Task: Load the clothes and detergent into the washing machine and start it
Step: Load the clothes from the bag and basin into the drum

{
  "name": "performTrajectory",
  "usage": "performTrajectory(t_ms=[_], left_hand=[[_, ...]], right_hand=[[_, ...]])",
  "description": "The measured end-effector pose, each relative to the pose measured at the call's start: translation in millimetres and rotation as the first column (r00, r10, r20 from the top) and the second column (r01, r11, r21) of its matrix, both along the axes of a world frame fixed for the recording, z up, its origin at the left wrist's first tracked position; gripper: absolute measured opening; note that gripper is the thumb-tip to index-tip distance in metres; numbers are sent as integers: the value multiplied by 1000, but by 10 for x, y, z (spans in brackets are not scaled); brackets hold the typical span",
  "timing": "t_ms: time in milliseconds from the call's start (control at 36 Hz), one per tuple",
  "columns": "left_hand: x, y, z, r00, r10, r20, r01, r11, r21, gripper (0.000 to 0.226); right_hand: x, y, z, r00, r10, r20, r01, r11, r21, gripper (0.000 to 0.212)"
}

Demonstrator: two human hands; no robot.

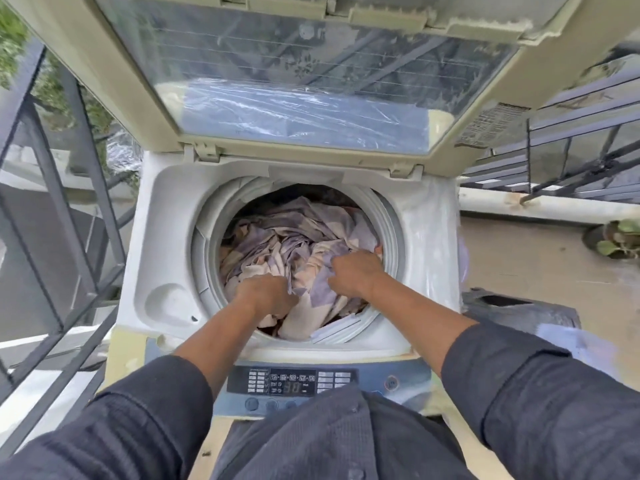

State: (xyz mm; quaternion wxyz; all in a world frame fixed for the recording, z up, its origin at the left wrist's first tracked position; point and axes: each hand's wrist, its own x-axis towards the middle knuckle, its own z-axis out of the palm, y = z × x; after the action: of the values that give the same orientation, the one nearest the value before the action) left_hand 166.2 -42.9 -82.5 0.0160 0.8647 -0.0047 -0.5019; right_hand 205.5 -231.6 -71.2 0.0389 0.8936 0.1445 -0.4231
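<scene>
Top-loading washing machine (166,237) seen from above, lid (304,81) raised at the far side. One bundle of clothes (294,233), a lilac and cream patterned fabric, lies inside the drum (388,216) and fills most of its opening; how many separate pieces it contains cannot be told. A fold of it rides up over the near rim of the drum. Two hands work in the load. The left hand (266,296) is clenched in the cloth at the near left; the right hand (356,271) grasps a gathered fold at the near right, close to the drum wall.

The step in hand appears to be pressing the clothes down. To do it well, the fold on the near rim should be tucked below the rim, and the load spread evenly around the centre rather than heaped to one side, so the drum would turn in balance and the lid would close freely.

One control panel (294,379) sits at the near edge, between the two dark sleeves, its display lit. No detergent container is in view. One potted plant (616,237) stands on the floor at the far right, well apart from the machine.
</scene>
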Motion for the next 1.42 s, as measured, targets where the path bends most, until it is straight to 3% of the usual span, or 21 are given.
performTrajectory(t_ms=[139, 389, 528, 667, 806, 972, 1194, 1417], left_hand=[[98, -145, 255, 993, -14, 113, 19, 999, -39, 68], [58, -410, 845, 929, 138, 344, -23, 948, -319, 46], [16, -736, 1143, 892, 254, 373, -52, 878, -475, 33], [2, -1190, 1321, 835, 282, 472, -37, 885, -463, 22], [55, -1713, 1488, 834, 287, 472, 34, 827, -562, 16], [228, -2442, 1589, 835, 276, 476, 80, 795, -601, 16], [557, -3386, 1219, 893, 189, 408, 93, 810, -579, 22], [803, -4016, 150, 966, 47, 253, 55, 922, -383, 33]], right_hand=[[-58, -35, 252, 985, -154, 80, 143, 982, 126, 35], [-245, -343, 694, 910, -358, 211, 275, 900, 339, 38], [-410, -675, 971, 788, -554, 270, 356, 767, 534, 33], [-544, -1136, 1106, 653, -708, 269, 437, 642, 630, 27], [-585, -1728, 1074, 549, -810, 205, 532, 528, 662, 25], [-501, -2444, 892, 454, -863, 220, 570, 472, 673, 19], [-264, -3331, 315, 469, -860, 204, 623, 485, 614, 27], [-56, -3961, -652, 515, -853, 85, 716, 483, 504, 32]])
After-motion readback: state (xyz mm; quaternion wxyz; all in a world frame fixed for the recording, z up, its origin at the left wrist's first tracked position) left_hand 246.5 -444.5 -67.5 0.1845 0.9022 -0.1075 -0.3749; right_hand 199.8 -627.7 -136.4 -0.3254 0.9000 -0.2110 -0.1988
